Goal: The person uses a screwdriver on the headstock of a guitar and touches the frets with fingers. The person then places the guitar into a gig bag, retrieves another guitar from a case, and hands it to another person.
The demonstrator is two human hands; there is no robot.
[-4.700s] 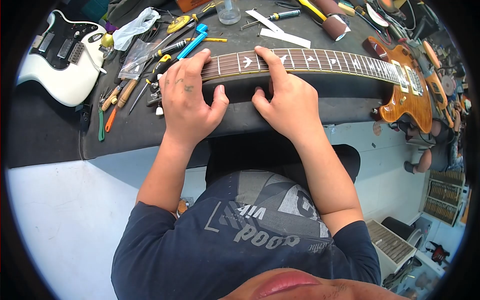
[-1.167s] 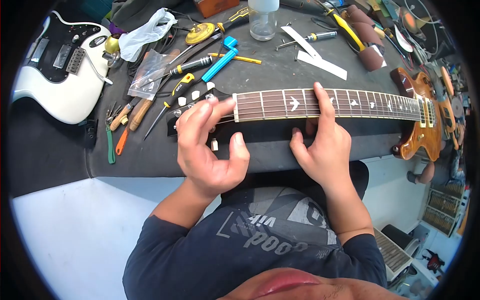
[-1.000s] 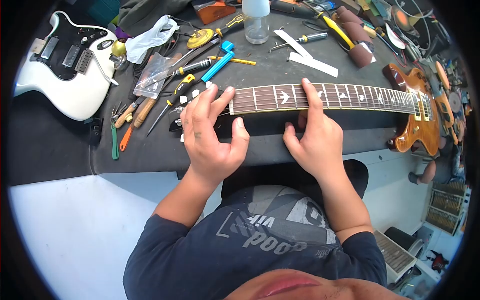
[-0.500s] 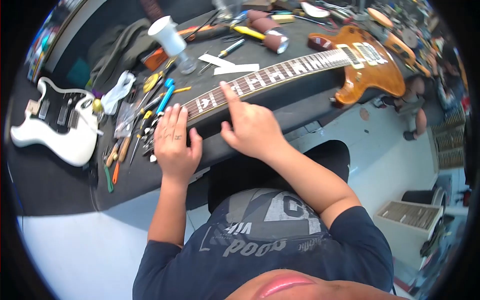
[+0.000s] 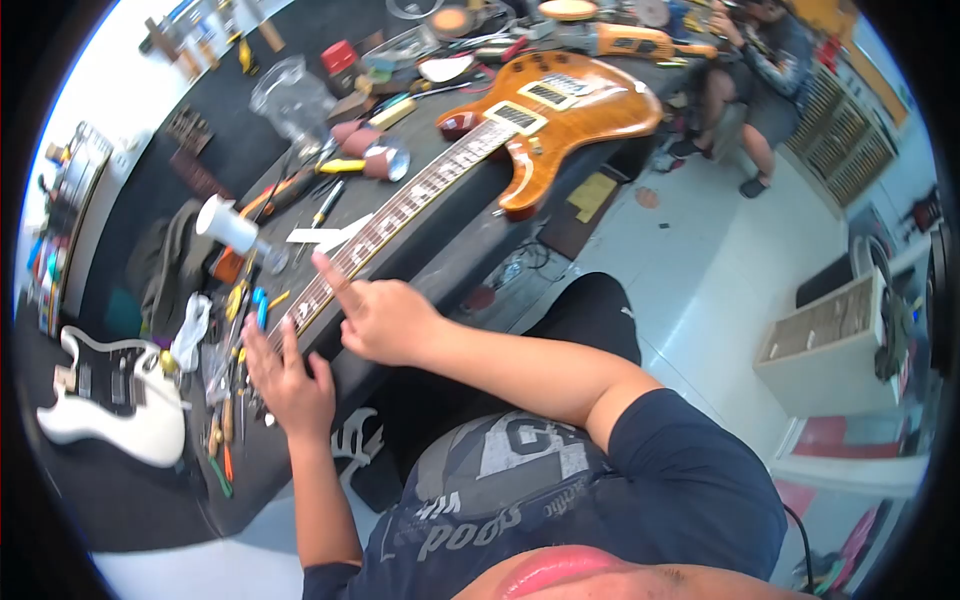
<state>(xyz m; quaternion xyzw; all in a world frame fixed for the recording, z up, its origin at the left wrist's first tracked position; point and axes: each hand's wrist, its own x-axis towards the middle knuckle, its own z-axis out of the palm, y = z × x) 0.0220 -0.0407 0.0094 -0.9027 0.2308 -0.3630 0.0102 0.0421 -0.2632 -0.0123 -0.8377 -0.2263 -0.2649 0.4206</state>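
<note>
An amber-brown electric guitar (image 5: 580,125) lies face up along the bench, its body at the far end and its neck running toward me. My left hand (image 5: 290,385) rests at the headstock end with fingers stretched and somewhat apart, hiding much of the headstock. Farther up the neck, my right hand (image 5: 385,315) has its index finger extended onto the inlaid fretboard (image 5: 385,232), while its other fingers are curled. Neither hand shows anything held. Two white strips (image 5: 318,237) lie beside the neck.
A white guitar body (image 5: 120,425) lies at the left. Hand tools, including a yellow-handled tool (image 5: 343,166), a white cup-like bottle (image 5: 226,224) and a plastic bag (image 5: 191,335) crowd the bench. An orange power tool (image 5: 640,40) sits beyond the guitar. Another person (image 5: 760,90) sits at the upper right.
The view has turned, so the bench and guitar appear tilted and farther left. My left fingers have spread apart slightly. My right index finger still points onto the fretboard.
</note>
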